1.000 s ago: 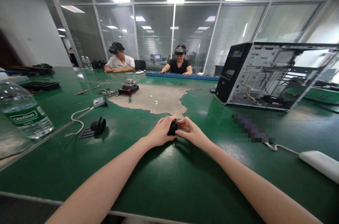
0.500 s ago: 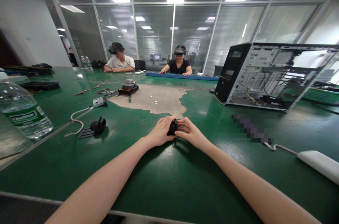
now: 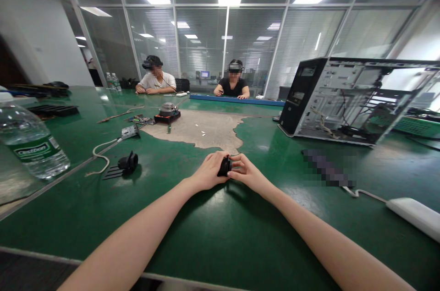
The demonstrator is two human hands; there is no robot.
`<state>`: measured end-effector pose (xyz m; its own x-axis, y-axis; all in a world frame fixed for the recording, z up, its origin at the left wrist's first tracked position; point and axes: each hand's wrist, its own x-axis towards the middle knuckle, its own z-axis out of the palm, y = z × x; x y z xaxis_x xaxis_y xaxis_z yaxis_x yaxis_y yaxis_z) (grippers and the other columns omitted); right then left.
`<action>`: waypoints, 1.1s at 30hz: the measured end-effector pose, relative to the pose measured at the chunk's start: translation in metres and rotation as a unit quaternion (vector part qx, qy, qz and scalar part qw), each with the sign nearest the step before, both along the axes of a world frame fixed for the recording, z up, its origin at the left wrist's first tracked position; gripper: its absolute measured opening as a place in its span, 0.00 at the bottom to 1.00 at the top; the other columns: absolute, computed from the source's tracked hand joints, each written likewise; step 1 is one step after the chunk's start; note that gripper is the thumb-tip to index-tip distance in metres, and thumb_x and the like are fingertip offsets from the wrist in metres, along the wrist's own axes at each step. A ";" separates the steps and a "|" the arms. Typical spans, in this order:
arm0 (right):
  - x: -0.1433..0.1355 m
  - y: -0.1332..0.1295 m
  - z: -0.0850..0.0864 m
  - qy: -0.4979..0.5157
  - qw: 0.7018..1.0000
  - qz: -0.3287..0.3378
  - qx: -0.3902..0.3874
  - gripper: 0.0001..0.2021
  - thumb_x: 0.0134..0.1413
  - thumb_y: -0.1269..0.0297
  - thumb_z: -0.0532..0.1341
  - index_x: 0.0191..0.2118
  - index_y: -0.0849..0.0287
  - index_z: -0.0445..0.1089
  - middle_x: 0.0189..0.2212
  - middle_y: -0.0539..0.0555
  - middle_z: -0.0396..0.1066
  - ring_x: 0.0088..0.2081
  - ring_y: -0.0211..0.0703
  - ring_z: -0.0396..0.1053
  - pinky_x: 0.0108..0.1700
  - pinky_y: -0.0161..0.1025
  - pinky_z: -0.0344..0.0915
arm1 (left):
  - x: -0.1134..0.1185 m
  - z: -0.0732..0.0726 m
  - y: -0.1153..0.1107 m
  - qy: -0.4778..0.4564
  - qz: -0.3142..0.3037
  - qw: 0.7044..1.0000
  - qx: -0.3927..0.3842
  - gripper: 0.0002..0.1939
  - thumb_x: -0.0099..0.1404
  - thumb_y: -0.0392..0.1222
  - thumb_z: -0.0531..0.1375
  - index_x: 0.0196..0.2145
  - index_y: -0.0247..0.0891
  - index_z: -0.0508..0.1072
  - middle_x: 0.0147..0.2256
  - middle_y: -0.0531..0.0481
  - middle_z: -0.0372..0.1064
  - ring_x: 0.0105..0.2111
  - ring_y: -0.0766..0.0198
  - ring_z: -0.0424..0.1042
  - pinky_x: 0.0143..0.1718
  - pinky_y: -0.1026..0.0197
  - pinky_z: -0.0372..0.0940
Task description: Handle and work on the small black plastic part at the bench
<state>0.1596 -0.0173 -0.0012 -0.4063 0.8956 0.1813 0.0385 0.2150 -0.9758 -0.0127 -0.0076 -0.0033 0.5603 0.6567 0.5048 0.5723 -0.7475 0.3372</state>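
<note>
A small black plastic part (image 3: 224,166) is held between my two hands, just above the green table (image 3: 220,245). My left hand (image 3: 208,171) wraps round its left side, the fingers curled over the top. From the right, my right hand (image 3: 248,172) pinches its edge with thumb and fingertips. My fingers cover much of the part, so its exact kind cannot be made out. To the left of my hands lies another black plastic piece (image 3: 128,162), with a round collar and several flat prongs.
An opened computer case (image 3: 305,98) stands at the right, beyond a white power strip (image 3: 414,215). A water bottle (image 3: 37,149) is at the left. Ahead lie a red-and-black device (image 3: 167,114) and a metal piece with a cable (image 3: 129,132). Two people sit at the far side.
My hands keep nearly the same grip on the black part. Across the table, the right-hand person's hand has lifted off the table and drawn inward.
</note>
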 end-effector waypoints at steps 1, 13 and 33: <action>0.000 0.000 0.000 0.003 1.000 -0.004 -0.003 0.17 0.39 0.61 0.63 0.37 0.55 0.58 0.34 0.50 0.66 0.33 0.37 0.68 0.38 0.40 0.64 | 0.000 0.000 0.000 0.000 0.000 1.000 0.001 0.31 0.49 0.39 0.60 0.49 0.41 0.51 0.45 0.46 0.57 0.48 0.57 0.57 0.51 0.52 0.51; 0.001 -0.003 0.008 -0.057 0.982 -0.150 0.096 0.16 0.39 0.63 0.62 0.37 0.56 0.60 0.38 0.53 0.64 0.39 0.41 0.65 0.41 0.43 0.64 | 0.000 0.000 0.001 -0.015 0.004 1.000 -0.015 0.32 0.48 0.38 0.61 0.49 0.43 0.51 0.46 0.47 0.57 0.49 0.56 0.57 0.51 0.51 0.50; -0.008 -0.003 0.004 0.044 0.998 -0.037 -0.027 0.16 0.37 0.59 0.64 0.33 0.56 0.60 0.32 0.49 0.67 0.32 0.37 0.67 0.38 0.39 0.64 | 0.004 0.001 -0.005 -0.017 0.019 1.000 0.010 0.28 0.51 0.38 0.59 0.48 0.43 0.51 0.45 0.47 0.57 0.48 0.58 0.58 0.50 0.51 0.50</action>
<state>0.1518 -0.0205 0.0033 -0.3232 0.9320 0.1640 -0.0337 0.1619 -0.9862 -0.0086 -0.0128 -0.0022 0.5167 0.6666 0.5373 0.5891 -0.7322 0.3419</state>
